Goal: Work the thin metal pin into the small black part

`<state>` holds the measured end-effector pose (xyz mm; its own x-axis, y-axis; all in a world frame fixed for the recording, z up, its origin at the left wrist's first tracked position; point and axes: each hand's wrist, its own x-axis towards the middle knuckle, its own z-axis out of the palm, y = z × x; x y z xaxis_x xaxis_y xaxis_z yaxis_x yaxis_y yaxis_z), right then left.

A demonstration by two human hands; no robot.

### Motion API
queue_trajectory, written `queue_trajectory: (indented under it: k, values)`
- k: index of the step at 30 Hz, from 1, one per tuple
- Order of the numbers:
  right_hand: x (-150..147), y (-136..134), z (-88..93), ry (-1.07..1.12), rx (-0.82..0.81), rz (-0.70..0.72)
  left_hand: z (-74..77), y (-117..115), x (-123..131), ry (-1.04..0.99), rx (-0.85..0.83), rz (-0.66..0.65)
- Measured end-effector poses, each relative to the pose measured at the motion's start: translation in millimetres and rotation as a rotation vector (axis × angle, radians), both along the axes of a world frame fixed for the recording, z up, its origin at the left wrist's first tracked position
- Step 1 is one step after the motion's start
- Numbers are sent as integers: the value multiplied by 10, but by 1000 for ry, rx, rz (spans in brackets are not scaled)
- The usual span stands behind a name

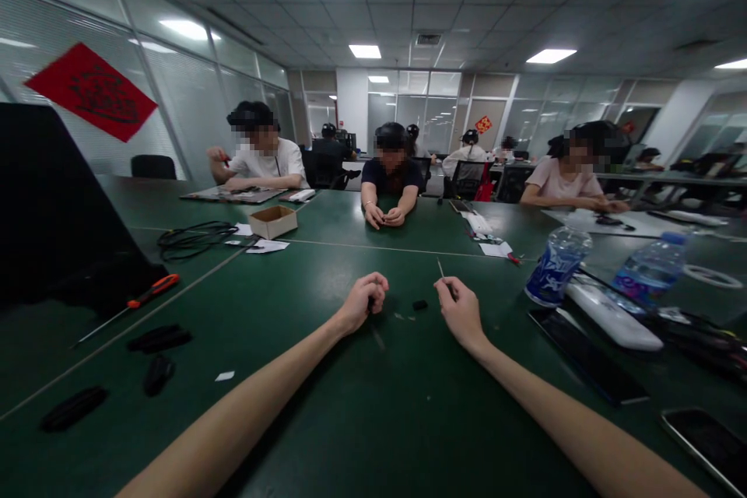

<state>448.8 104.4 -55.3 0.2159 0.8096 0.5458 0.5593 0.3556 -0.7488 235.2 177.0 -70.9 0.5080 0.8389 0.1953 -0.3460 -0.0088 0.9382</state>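
Note:
My left hand (366, 303) is closed in a loose fist above the green table (373, 412), and a thin dark shaft (377, 336) sticks out below it. My right hand (460, 311) grips a slim metal tool (440, 270), with its pointed tip rising past my fingers. Between the hands lies a small black piece (419, 305), touching neither of them. Tiny pale scraps (401, 317) lie just to its left. My fingers hide most of both tools.
To the left lie an orange-handled screwdriver (152, 291) and black pieces (159, 338). To the right are water bottles (557, 266), a white bar-shaped object (612, 317) and phones (587, 355). Beyond are a cardboard box (274, 222), coiled cable (195, 240) and seated co-workers (392, 175).

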Motion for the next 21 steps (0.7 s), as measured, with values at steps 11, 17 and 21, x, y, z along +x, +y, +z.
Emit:
queue_trajectory:
  k: [11,17,21]
  values:
    - [-389,-506,-50,-831,526,570,70,-198,300,852,679,354]
    - [-566,-691,-47,-782,627,640,52,-177,536,1001,773,356]
    - [-555,-685,-69,-755,660,599,108,-206,679,1032,812,308]
